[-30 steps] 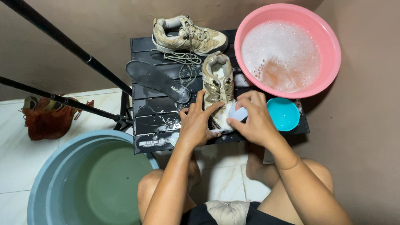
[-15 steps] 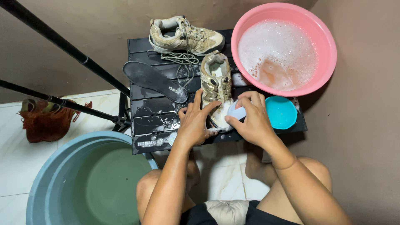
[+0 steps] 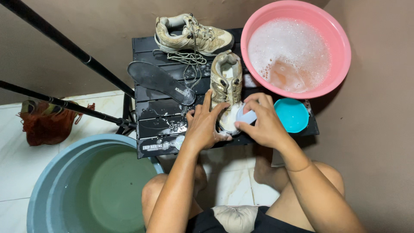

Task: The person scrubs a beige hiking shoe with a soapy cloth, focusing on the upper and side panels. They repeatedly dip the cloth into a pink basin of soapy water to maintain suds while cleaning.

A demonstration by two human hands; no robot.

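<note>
Two tan shoes are on the black slatted table (image 3: 155,118): one shoe (image 3: 192,34) lies on its side at the far edge, laces trailing loose, and the second shoe (image 3: 226,84) stands nearer the person, toe end under the hands. Left hand (image 3: 203,125) rests flat on the table and against the near shoe's side, fingers spread, bracing it rather than closing around anything. Right hand (image 3: 263,123) is curled around a small pale blue-white brush (image 3: 246,115), fingers pressed together on it, the object touching the soapy toe of the near shoe; bristles are hidden, so the exact kind of scrubber cannot be told. One black insole (image 3: 158,80) lies flat on the table, left of the near shoe, apart from it. One pink basin (image 3: 340,43) with foamy water sits at the far right corner, overhanging the table. One small turquoise bowl (image 3: 293,114) sits just beside the right hand, below the pink basin. One large grey-blue tub (image 3: 47,185) holding greenish water stands on the white tiled floor by the person's left knee. Two dark poles (image 3: 69,45) cross the upper left. One rust-coloured bundle (image 3: 47,123) lies on the floor at far left.
</note>
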